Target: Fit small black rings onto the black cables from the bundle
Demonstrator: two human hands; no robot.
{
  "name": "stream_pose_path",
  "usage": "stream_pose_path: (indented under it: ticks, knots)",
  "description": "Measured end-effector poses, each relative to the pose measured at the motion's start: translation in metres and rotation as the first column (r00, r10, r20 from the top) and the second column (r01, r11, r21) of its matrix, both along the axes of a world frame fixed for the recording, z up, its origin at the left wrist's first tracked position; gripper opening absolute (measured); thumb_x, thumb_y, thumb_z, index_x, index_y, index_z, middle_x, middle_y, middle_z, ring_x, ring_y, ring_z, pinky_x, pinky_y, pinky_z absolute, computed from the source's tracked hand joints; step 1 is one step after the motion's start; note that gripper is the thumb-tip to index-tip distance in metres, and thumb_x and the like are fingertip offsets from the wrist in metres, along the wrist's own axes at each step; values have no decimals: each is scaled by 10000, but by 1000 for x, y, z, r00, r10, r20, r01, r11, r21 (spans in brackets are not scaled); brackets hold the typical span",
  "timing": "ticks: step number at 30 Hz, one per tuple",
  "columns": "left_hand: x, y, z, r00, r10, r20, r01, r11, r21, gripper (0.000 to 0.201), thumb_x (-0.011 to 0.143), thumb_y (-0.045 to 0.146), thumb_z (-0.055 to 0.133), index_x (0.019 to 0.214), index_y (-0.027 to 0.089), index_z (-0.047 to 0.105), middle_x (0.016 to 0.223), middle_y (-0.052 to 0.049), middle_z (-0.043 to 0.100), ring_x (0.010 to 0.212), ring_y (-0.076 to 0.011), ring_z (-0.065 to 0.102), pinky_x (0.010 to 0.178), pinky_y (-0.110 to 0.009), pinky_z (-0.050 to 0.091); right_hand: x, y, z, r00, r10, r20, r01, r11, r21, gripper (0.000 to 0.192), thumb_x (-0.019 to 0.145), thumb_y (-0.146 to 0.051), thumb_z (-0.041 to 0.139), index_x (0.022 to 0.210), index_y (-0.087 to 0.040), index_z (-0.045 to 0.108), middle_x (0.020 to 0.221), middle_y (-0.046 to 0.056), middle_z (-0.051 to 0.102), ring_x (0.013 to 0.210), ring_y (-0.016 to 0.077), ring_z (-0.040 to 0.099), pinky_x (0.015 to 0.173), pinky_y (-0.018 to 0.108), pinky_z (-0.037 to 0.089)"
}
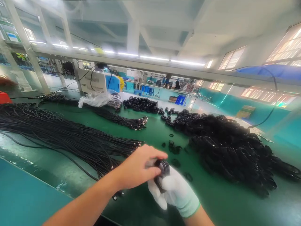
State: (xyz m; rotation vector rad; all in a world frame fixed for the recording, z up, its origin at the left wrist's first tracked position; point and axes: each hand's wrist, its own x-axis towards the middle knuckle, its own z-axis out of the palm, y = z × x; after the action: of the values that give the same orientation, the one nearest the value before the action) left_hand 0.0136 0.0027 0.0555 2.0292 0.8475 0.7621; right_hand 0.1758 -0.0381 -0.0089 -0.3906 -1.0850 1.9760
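Observation:
Between my two hands, near the front of the green table, is a small coiled black cable with several stacked turns. My bare left hand grips it from the left, thumb and fingers on either side of the turns. My right hand, in a white knit glove, is closed around it from below and the right. Part of the coil is hidden behind the fingers. Left of my hands lies a long bundle of straight black cables with metal tips. To the right is a large heap of black coiled cables.
Loose black rings lie just beyond my hands on the green tabletop. Farther back are a second cable bundle, a clear plastic bag and a white and blue machine. A metal shelf rail crosses above the table.

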Motion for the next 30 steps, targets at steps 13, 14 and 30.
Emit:
stream_pose_path:
  ticks: [13,14,30]
  knots:
    - [-3,22,-13,985,157,70,-124,933,-339,252,681,273,661,901,152,678,664,20,547,631,-124,509,604,-235,402,-17,9,-2,928,-322,185,342,935,-90,461,750,-364,674,1137,-183,499,1072,96,543,717,161,606,512,292,540]
    - [-1,20,-14,981,185,62,-153,928,-340,249,678,278,660,893,152,673,664,18,559,631,-128,516,606,-239,404,-16,8,0,898,-355,261,379,924,-45,559,698,-289,720,1186,-211,459,1117,92,513,743,168,607,535,310,547]
    - [2,-7,-47,934,195,301,20,809,-587,109,728,221,572,696,149,496,554,48,487,507,-72,397,498,-194,305,-13,2,0,972,-173,160,181,983,-37,430,771,-199,669,1143,-207,455,1048,56,535,992,201,550,859,438,475]
